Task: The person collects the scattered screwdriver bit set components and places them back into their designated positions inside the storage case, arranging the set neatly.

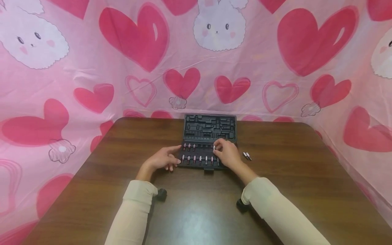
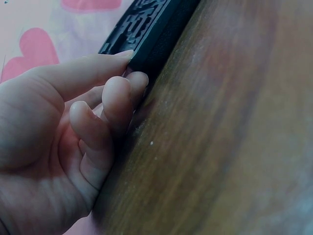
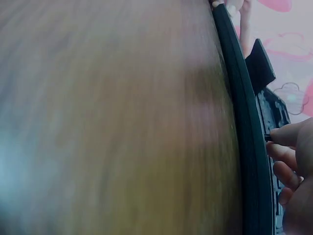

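Observation:
A black socket-set case (image 1: 209, 119) lies open on the table, its moulded lid raised at the back. Two rows of small chrome bit sockets (image 1: 200, 160) stand in its base, some with reddish parts. My right hand (image 1: 228, 153) reaches over the right part of the base and pinches a bit socket (image 1: 214, 147) at the back row; its dark tip (image 3: 267, 137) shows in the right wrist view. At the case's left end, my left hand (image 1: 160, 159) touches the edge with thumb and an extended index finger, while its other fingers hang loosely curled.
Two loose bit sockets (image 1: 246, 156) lie on the wooden table (image 1: 196, 211) to the right of the case. A latch tab (image 1: 209, 172) sticks out from the front edge. Pink cloth (image 1: 211, 64) with hearts and rabbits hangs behind the table and at both sides.

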The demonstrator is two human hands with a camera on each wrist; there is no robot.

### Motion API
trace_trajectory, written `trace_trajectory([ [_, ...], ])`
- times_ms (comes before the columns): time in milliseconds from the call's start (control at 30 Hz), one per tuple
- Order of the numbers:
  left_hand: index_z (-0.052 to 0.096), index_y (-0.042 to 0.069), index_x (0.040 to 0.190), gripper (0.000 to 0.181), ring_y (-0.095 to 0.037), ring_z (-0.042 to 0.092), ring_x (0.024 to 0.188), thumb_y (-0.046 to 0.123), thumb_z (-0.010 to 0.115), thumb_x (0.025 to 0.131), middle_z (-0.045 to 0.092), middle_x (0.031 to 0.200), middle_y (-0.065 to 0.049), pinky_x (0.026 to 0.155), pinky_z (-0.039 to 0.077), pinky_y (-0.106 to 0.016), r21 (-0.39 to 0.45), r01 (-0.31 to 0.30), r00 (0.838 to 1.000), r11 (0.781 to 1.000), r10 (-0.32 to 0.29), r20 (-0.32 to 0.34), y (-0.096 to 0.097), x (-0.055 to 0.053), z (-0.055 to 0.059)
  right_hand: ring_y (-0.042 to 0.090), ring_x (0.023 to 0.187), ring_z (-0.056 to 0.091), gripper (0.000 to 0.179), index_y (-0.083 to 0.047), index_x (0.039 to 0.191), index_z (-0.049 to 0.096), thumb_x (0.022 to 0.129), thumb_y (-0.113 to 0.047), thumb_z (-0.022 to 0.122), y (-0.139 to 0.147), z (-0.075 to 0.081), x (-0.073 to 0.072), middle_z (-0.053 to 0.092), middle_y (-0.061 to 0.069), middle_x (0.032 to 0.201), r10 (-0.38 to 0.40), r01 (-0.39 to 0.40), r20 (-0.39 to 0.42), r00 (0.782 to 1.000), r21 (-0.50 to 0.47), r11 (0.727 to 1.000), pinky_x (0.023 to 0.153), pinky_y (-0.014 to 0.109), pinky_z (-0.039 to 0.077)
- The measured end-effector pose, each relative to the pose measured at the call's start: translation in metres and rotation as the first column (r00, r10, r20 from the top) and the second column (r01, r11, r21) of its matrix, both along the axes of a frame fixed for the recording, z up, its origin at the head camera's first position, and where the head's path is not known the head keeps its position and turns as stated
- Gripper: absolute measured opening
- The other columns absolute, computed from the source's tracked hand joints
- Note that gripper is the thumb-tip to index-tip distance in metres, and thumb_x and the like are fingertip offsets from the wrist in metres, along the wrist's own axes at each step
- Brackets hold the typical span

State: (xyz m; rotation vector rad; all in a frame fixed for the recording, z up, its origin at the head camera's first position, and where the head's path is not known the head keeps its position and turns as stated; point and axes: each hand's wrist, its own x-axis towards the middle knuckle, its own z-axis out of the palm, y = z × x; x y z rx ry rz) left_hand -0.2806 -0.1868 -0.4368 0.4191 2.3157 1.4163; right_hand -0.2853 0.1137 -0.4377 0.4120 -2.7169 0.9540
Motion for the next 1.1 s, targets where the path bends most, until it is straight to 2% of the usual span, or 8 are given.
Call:
trace_trajectory([
  [300,0.036,0.006,0.15,0.071,-0.017,0.057,0.049,0.011,0.07,0.088,0.067,0.074,-0.012,0.046,0.045,-0.028,0.006,0.005,1.0,1.0,-0.005,-0.005,-0.001,0.0,-0.001,0.021,0.08,0.061,0.02,-0.01,0.101,0.066,0.083,-0.013,0.076,-0.014,-0.002,-0.004,0.067,0.0,0.084,-0.016,0.017,0.037,0.999,-0.029,0.999,0.076,0.042,0.047],
  [567,0.036,0.007,0.15,0.071,-0.018,0.057,0.05,0.011,0.07,0.088,0.067,0.074,-0.012,0.047,0.046,-0.028,0.004,0.006,1.0,1.0,-0.006,0.002,-0.001,0.0,0.001,0.021,0.078,0.062,0.019,-0.009,0.097,0.066,0.082,-0.011,0.077,-0.021,-0.004,-0.01,0.068,0.001,0.082,-0.045,0.046,0.018,0.999,-0.048,0.998,0.077,0.042,0.047],
  [833,0.036,0.008,0.15,0.071,-0.018,0.057,0.05,0.012,0.07,0.088,0.067,0.074,-0.012,0.046,0.046,-0.028,0.009,0.001,1.0,1.0,-0.001,0.006,-0.002,0.0,0.0,0.02,0.076,0.062,0.018,-0.01,0.096,0.066,0.081,-0.01,0.077,-0.024,-0.005,-0.013,0.067,0.0,0.079,-0.085,0.086,0.047,0.995,-0.022,0.996,0.075,0.041,0.048],
  [1100,0.034,0.005,0.151,0.071,-0.018,0.056,0.049,0.009,0.069,0.089,0.066,0.074,-0.014,0.046,0.045,-0.028,0.011,0.006,1.0,1.0,-0.006,0.004,-0.001,-0.001,-0.001,0.022,0.081,0.058,0.02,-0.01,0.098,0.066,0.082,-0.01,0.076,-0.024,-0.007,-0.013,0.066,-0.001,0.079,-0.07,0.07,0.052,0.996,0.0,0.998,0.077,0.041,0.046],
])
